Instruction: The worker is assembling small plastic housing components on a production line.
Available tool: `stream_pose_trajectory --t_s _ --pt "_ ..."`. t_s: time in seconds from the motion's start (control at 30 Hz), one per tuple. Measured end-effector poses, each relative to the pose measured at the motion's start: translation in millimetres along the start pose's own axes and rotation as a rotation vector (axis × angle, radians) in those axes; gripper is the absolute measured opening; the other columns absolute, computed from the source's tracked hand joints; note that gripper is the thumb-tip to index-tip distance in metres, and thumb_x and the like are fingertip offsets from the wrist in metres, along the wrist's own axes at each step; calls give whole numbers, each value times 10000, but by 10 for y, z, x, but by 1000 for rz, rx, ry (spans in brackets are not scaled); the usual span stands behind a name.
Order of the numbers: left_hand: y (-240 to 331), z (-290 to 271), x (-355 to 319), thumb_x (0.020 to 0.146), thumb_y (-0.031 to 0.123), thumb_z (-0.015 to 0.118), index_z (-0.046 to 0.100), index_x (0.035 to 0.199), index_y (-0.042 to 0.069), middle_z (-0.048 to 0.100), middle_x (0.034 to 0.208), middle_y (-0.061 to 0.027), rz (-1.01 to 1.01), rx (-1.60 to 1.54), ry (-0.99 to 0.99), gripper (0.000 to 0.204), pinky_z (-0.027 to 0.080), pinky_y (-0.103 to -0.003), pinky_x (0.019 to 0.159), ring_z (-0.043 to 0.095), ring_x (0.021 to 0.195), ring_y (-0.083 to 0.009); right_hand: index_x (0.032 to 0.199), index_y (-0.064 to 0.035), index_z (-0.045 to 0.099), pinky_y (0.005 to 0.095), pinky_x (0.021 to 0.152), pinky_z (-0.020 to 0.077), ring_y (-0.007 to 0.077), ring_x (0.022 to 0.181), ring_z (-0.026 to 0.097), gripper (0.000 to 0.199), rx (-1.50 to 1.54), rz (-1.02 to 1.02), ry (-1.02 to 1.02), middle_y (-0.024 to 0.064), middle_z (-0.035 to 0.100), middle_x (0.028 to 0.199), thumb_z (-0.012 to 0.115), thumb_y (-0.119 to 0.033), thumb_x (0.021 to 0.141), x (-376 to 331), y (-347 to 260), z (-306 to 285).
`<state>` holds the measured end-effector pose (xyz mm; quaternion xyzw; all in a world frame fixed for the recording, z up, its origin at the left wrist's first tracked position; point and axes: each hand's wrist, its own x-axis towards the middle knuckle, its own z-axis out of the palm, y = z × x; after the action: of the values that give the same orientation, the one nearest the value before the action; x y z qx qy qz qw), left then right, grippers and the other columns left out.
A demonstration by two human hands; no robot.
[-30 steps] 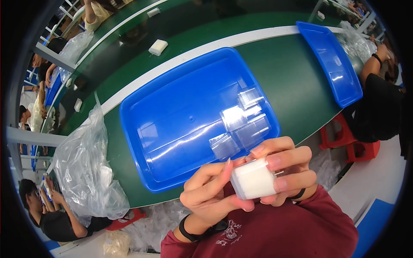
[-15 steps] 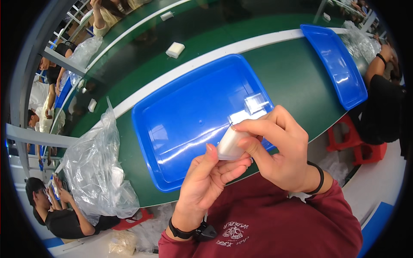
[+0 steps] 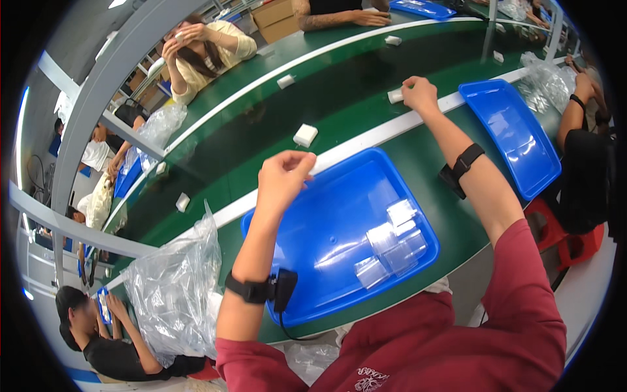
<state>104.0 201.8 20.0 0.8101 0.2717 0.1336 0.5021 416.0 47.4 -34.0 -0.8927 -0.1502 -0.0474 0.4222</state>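
My right hand (image 3: pixel 421 95) reaches out over the dark green conveyor lane, beyond its white rail. Its fingertips pinch the end of a small white block (image 3: pixel 396 96). Over the far left side of a blue tray (image 3: pixel 307 222) hangs my left hand (image 3: pixel 283 181), thumb and fingers curled together, with nothing visible in them. A white box (image 3: pixel 305 135) lies on the lane just beyond the left hand, apart from its fingers. Several clear plastic pieces (image 3: pixel 392 245) lie overlapping in the tray's right side.
A crumpled clear plastic bag (image 3: pixel 173 287) is at the left. Another blue tray (image 3: pixel 513 140) stands at the right, beside a person in black. More white blocks (image 3: pixel 286 81) sit along the lane. Grey frame posts (image 3: pixel 88 130) rise at the left. People work across the lane.
My hands have parted and moved away from me. The right carried the white block from above the tray to the lane; the left let go. The view has shifted, showing more of the far side.
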Motion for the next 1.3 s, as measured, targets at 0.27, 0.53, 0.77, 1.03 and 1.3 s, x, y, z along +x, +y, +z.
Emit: stream_pose_trajectory --t_s 0.27,0.53,0.77,1.03,1.3 --pt "-484 70 1008 592 325 791 622 1084 -33 664 969 -199 162 613 329 632 501 -378 839 646 908 -334 1135 -26 583 415 842 502 336 969 620 416 -21 -373 -108 214 614 1050 676 -234 787 -860 -515 -377" --pt "561 659 27 636 149 806 550 1176 28 628 904 -98 649 22 237 609 494 -298 714 610 813 -197 1186 6 446 335 854 477 192 942 593 524 1270 277 -502 148 583 1032 717 -263 828 -1665 -801 -633" --pt "173 816 -491 697 320 789 678 983 28 640 910 -154 451 342 -57 423 500 -339 703 620 819 -252 1217 -31 498 376 849 496 212 932 620 335 1424 200 -361 104 602 1038 525 -205 932 -2118 -540 -1277" --pt "246 861 -774 786 110 706 569 1114 41 633 930 -115 200 -101 -182 362 503 -303 773 632 889 -209 1162 -9 513 258 689 490 119 787 574 306 1138 97 -317 54 576 927 601 -95 882 -2625 -203 -1393" --pt "590 379 -1663 851 38 638 470 1257 -14 637 983 -132 34 -680 34 442 501 -263 738 626 886 -175 1033 16 568 279 762 528 165 838 646 436 1283 133 -547 105 650 910 795 -41 666 -2803 -345 -1365"
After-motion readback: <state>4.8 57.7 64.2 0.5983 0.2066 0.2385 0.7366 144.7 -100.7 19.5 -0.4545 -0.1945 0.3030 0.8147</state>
